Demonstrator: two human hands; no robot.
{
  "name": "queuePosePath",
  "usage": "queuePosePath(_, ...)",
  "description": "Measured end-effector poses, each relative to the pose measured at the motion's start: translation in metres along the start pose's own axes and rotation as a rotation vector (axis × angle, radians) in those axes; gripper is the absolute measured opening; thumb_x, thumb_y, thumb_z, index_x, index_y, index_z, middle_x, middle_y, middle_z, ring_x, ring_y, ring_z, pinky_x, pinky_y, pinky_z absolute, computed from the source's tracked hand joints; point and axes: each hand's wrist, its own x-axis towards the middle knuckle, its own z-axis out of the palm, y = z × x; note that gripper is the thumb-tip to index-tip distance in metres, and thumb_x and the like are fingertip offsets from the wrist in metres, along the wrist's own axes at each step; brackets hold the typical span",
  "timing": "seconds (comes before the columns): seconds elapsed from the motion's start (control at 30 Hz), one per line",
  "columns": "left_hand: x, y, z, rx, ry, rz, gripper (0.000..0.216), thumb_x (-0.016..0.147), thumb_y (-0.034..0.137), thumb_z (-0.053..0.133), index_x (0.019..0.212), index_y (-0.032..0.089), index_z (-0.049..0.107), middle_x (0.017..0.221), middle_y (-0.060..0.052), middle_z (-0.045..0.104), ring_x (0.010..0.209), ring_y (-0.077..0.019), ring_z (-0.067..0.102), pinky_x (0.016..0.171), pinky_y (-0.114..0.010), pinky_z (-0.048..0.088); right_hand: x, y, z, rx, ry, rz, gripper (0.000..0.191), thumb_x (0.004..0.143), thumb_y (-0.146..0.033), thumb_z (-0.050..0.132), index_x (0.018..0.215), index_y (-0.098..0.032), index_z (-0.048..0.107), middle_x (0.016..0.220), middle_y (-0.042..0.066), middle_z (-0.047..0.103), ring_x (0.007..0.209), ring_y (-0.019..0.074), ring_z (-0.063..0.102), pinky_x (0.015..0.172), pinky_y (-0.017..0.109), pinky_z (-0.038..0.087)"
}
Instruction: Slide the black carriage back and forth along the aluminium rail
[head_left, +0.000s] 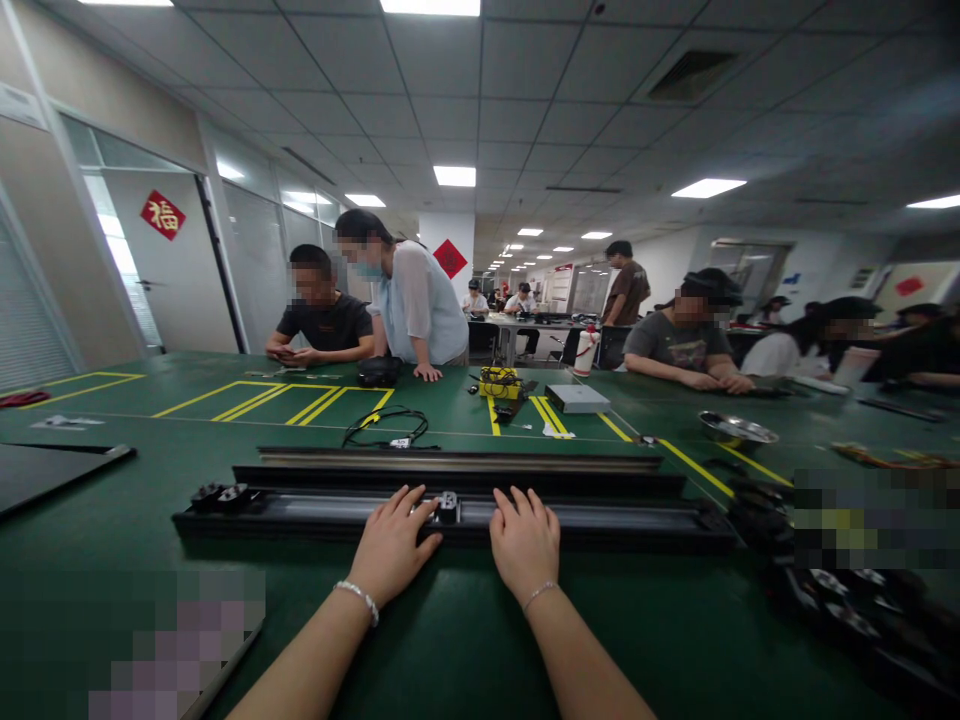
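Observation:
A long black metal rail [315, 508] lies across the green table [465, 640] in front of me, with a second dark rail [450, 462] just behind it. My left hand [391, 545] rests on the near rail, fingers stretched out, its fingertips beside a small black fitting [448, 505] on the rail. My right hand [525, 540] lies flat on the rail just right of that fitting, fingers spread. Neither hand holds anything. Small black clamps [219, 494] sit at the rail's left end.
A black cable [386, 425] lies behind the rails. A yellow tool [500, 381], a grey box [576, 398] and a metal bowl [737, 429] stand farther back. Black chain-like parts [847, 610] lie at right. Several people sit or lean at the table's far side.

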Motion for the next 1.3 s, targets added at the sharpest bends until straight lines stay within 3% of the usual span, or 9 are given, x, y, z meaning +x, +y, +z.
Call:
queuePosePath(0.27, 0.0, 0.0, -0.002, 0.01, -0.01, 0.004, 0.045, 0.079, 0.042, 0.048, 0.122, 0.032, 0.049, 0.138, 0.0, 0.043, 0.129, -0.0223, 0.031, 0.102, -0.041, 0.03, 0.0, 0.0, -0.002, 0.003, -0.044, 0.001, 0.043, 0.087, -0.034, 0.028, 0.122, -0.031, 0.053, 0.131, 0.001, 0.049, 0.125, 0.0218, 0.032, 0.099, 0.039, 0.02)
queuePosePath(0.43, 0.001, -0.002, -0.001, 0.029, -0.001, 0.007, 0.045, 0.079, 0.043, 0.047, 0.122, 0.032, 0.049, 0.137, 0.0, 0.043, 0.129, -0.0222, 0.033, 0.101, -0.041, 0.031, 0.003, 0.003, -0.009, 0.034, -0.147, -0.013, 0.044, 0.087, -0.038, 0.028, 0.124, -0.032, 0.05, 0.134, 0.0, 0.045, 0.127, 0.0219, 0.03, 0.095, 0.039, 0.026)
queuePosePath(0.53, 0.001, -0.001, -0.001, 0.038, -0.001, 0.009, 0.045, 0.079, 0.043, 0.047, 0.123, 0.032, 0.049, 0.137, 0.0, 0.044, 0.128, -0.0222, 0.033, 0.101, -0.041, 0.031, 0.005, 0.004, -0.012, 0.039, -0.187, -0.018, 0.044, 0.087, -0.039, 0.027, 0.125, -0.031, 0.049, 0.136, 0.001, 0.043, 0.128, 0.022, 0.03, 0.098, 0.041, 0.023)
queuePosePath(0.73, 0.001, 0.002, -0.002, 0.058, -0.007, 0.006, 0.046, 0.079, 0.043, 0.046, 0.124, 0.03, 0.048, 0.138, 0.0, 0.043, 0.129, -0.0232, 0.033, 0.101, -0.041, 0.031, 0.003, 0.005, -0.008, -0.008, -0.184, -0.08, 0.048, 0.088, -0.041, 0.024, 0.129, -0.028, 0.044, 0.139, 0.005, 0.039, 0.13, 0.0244, 0.025, 0.104, 0.047, 0.01)
queuePosePath(0.87, 0.0, 0.005, 0.001, 0.063, -0.013, 0.035, 0.049, 0.08, 0.041, 0.045, 0.127, 0.029, 0.044, 0.14, 0.001, 0.04, 0.13, -0.0225, 0.031, 0.101, -0.044, 0.028, 0.0, 0.013, -0.007, 0.002, -0.161, -0.165, 0.048, 0.089, -0.043, 0.023, 0.13, -0.029, 0.043, 0.14, 0.004, 0.038, 0.131, 0.0223, 0.024, 0.105, 0.041, 0.013)
queuePosePath(1.3, 0.002, 0.009, -0.002, 0.047, -0.042, 0.019, 0.049, 0.079, 0.039, 0.045, 0.127, 0.032, 0.044, 0.138, 0.0, 0.043, 0.13, -0.022, 0.032, 0.101, -0.044, 0.028, -0.002, 0.015, -0.008, 0.019, -0.138, -0.163, 0.047, 0.089, -0.044, 0.024, 0.129, -0.029, 0.045, 0.138, 0.003, 0.04, 0.13, 0.0228, 0.026, 0.104, 0.039, 0.016)
